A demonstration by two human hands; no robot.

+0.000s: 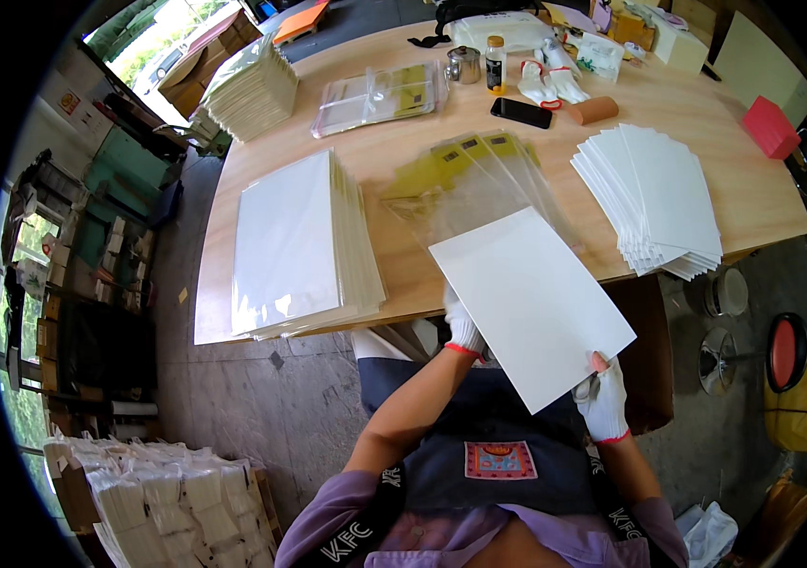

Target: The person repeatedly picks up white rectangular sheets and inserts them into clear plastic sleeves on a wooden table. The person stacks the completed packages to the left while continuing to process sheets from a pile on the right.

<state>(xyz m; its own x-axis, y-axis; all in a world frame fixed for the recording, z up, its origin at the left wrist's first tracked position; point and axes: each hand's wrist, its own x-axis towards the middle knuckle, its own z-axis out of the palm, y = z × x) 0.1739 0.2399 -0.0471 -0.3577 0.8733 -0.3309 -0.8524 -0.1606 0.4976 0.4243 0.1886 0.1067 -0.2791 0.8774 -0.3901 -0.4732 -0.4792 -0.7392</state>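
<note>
A blank white board (pixel 533 308) is tilted over the table's front edge, its near corner above my lap. My right hand (pixel 604 402), in a white glove with bare fingertips, pinches its lower right edge with the thumb on top. My left hand (pixel 461 325), also gloved, is at the board's left edge; its fingers are hidden beneath it. Just beyond the board, clear plastic sleeves (pixel 479 185) with yellow-green ends lie fanned out. To the right is a fanned stack of white boards (pixel 651 194). On the left stands a tall pile of sleeved boards (pixel 288 241).
Farther back on the wooden table (pixel 555 62) are another sleeve bundle (pixel 380 97), a metal cup (pixel 463 64), a bottle (pixel 496 66), a black phone (pixel 521 114), a brown roll (pixel 594 110) and spare gloves (pixel 555 83). A tall stack (pixel 250 90) stands at the far left corner.
</note>
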